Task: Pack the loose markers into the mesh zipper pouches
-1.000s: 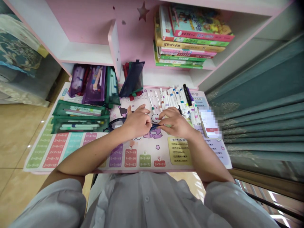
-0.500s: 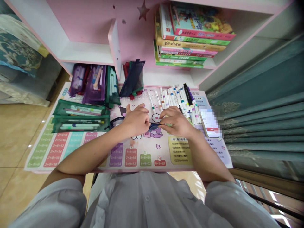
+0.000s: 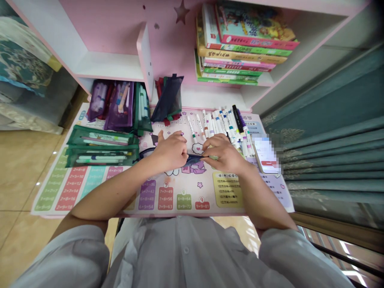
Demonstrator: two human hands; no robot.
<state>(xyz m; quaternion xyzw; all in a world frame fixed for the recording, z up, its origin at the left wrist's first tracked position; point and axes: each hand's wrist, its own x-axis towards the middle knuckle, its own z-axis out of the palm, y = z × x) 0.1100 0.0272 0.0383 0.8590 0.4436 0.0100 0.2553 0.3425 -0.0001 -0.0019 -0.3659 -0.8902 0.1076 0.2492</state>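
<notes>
From the head camera, looking down at the table, both hands work close together at the centre. The left hand [image 3: 169, 154] and right hand [image 3: 223, 155] are curled narrow, their fingertips pinching a narrow dark-blue fabric edge [image 3: 193, 160] stretched between them, low over a pastel multiplication-table mat [image 3: 75, 188]. Whether that edge belongs to a pouch, I cannot tell; the hands hide most of it.

Counting from the hands, with twelve o'clock at the top of the view, much already sits in containers. At about ten o'clock, two clear green-trimmed zip pouches [image 3: 100, 149] lie flat, one above the other, with slim pens showing inside. Nearer eleven o'clock, purple see-through pouches [image 3: 118, 104] and an upright dark-green pouch [image 3: 141, 110] hold more pens. At twelve o'clock, a dark mesh bag [image 3: 167, 98] leans with red and green fabric at its foot.

Outside any container, a loose fan of white-barrelled markers [image 3: 220, 128] lies at about one o'clock, just above the right hand, with a black marker [image 3: 237, 119] among them. Beyond it, at about three o'clock, rests a phone with a blurred screen [image 3: 265, 154].
</notes>
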